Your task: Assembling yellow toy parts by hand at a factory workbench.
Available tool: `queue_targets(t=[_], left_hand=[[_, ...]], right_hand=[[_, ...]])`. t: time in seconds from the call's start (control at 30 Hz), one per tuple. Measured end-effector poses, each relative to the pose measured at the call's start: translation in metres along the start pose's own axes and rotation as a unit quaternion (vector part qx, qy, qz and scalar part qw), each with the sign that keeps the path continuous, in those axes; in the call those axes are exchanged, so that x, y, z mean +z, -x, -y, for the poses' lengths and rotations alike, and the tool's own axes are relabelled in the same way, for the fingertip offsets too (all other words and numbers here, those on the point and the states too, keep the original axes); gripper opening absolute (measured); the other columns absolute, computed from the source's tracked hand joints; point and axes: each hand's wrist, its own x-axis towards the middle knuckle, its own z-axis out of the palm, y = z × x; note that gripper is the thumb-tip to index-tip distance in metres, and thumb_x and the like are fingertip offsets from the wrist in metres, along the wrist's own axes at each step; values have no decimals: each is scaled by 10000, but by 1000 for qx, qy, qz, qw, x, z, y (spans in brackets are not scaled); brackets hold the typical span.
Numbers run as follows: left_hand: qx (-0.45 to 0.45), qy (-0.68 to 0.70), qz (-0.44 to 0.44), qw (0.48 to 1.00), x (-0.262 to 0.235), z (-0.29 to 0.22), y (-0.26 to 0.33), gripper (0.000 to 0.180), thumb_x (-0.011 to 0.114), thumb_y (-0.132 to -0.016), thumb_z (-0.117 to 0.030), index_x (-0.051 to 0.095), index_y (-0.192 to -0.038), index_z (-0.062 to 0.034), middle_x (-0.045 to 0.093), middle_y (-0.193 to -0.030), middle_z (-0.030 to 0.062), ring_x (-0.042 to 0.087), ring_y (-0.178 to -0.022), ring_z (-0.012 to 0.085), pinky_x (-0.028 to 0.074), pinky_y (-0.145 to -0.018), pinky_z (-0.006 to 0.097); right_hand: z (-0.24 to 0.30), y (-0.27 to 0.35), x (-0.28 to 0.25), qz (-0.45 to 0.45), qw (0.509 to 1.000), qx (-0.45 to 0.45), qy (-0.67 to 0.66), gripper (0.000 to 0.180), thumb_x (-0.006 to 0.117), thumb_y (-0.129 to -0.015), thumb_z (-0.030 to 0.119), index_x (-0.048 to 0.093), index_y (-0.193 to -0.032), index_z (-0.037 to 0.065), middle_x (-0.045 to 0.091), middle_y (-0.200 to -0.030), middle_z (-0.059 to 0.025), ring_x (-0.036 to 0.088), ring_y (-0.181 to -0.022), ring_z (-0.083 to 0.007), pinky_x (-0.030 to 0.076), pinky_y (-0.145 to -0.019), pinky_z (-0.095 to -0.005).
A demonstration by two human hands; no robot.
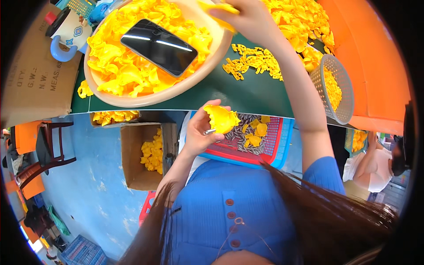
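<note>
My left hand (198, 136) is closed on a jagged, curved yellow plastic piece (224, 119), held just in front of the table edge. A small silver metal pin (209, 131) sticks out by its fingers. Out at the far side, over the rim of a cream basin (132, 102), my right hand (251, 20) grips another yellow plastic piece (226, 9), partly cut off by the picture's top. Curved yellow pieces (110, 53) fill the basin, and a black phone (159, 46) lies on them. Below my left hand, a red basket (277, 137) holds silver pins and several yellow pieces.
Small yellow links (256, 62) lie on the green table (212, 95), near a grey mesh basket (344, 95) and a yellow heap (300, 20). A mug (70, 33) and carton (39, 79) stand left. An open box (132, 170) sits below; another person (373, 165) is at right.
</note>
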Motion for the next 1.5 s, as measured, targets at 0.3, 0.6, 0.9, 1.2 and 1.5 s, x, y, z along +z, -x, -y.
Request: queue_targets(t=[0.3,0.6,0.9,1.2,1.5], left_hand=[[-28,-2,24,999,15,12,-19,799,795,-671,-203,359,-1310,-4,547,-1192,151,548,-1086,207,426,-945,332],[-38,-37,37,998,37,18,-29,765,780,-685,-176,370,-1306,2,547,-1189,155,551,-1081,212,435,-936,335],[-39,-46,3,998,34,16,-28,792,787,-672,-228,371,-1305,5,566,-1170,151,568,-1063,220,439,-937,336],[-70,-40,29,996,47,15,-33,799,788,-669,-120,349,-1323,18,556,-1178,162,549,-1089,208,433,-945,335],[-28,-83,12,996,50,14,-31,816,763,-691,-48,300,-1357,36,515,-1210,130,520,-1116,190,423,-957,326]], right_hand=[[-94,169,-24,-25,978,101,182,326,500,-744,-24,543,-1063,27,582,-1014,-180,558,-967,-345,464,-780,-395],[-98,195,-40,186,960,172,117,549,611,-747,81,382,-1245,89,486,-1103,-150,543,-995,-306,472,-801,-381],[-82,215,-27,7,995,44,88,385,634,-765,57,557,-1142,41,560,-1115,-114,511,-1051,-284,418,-884,-356],[-64,217,-13,-74,973,145,-164,451,658,-746,27,559,-1186,14,552,-1162,-118,512,-1082,-183,391,-927,-290],[-27,215,8,-17,966,85,-243,440,682,-773,80,554,-1186,-2,546,-1161,-132,510,-1077,-194,380,-926,-292]])
